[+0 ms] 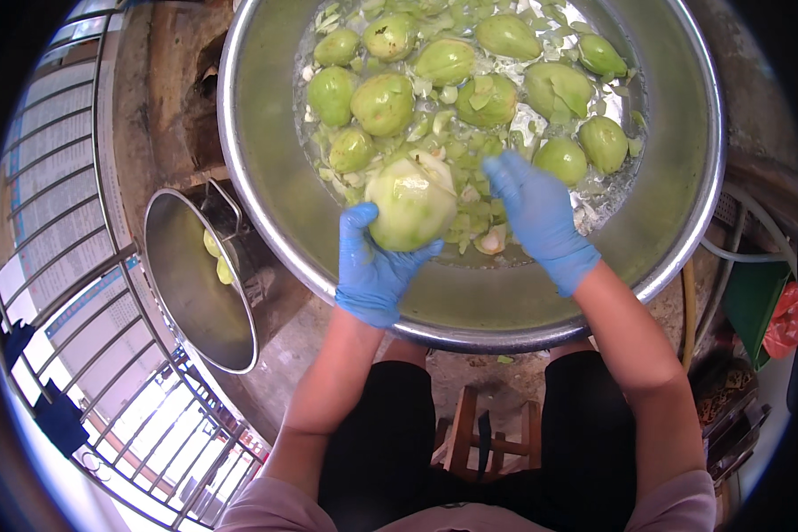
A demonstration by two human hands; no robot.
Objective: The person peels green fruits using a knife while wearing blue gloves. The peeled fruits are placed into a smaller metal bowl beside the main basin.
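My left hand (382,266), in a blue glove, cups a large, pale green, mostly peeled fruit (411,205) over the near side of a wide metal basin (505,316). My right hand (538,219), gloved in blue too, is just right of that fruit, apart from it. Its fingers are blurred and curled, and whether they hold anything cannot be told. Several green unpeeled fruits (382,104) and many loose peelings (472,226) lie in water in the basin.
At the left stands a tilted-looking metal pot (193,292) with a few pale green pieces inside. A metal railing (116,266) runs along the far left. Hoses (738,253), a green container (755,299) and a red plastic bag (785,322) are at the right. A wooden stool (464,432) shows between my legs.
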